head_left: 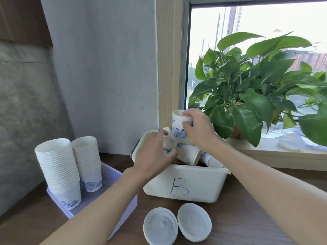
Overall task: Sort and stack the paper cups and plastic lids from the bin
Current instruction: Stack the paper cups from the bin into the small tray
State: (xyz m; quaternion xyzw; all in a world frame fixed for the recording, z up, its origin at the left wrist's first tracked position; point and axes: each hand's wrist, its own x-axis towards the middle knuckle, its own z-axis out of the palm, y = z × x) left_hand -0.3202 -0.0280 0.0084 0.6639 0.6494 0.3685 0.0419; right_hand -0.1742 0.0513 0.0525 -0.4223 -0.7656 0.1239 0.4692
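Your right hand (196,129) is pinching a blue-printed paper cup (178,125) in its fingers above bin B (185,184). Your left hand (154,152) is curling its fingers round a second cup (167,144).

- A room in a city, maybe an office; hard to be sure.
- The big window (203,41) shows tall buildings (233,20) outside.
- A leafy green plant (247,82) sits on the sill (261,150).
- Stacks of paper cups (58,167) stand on a brown wooden table (247,209) by a bare gray wall (106,68).

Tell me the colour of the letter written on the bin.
Blue letter B on the white bin, head view.
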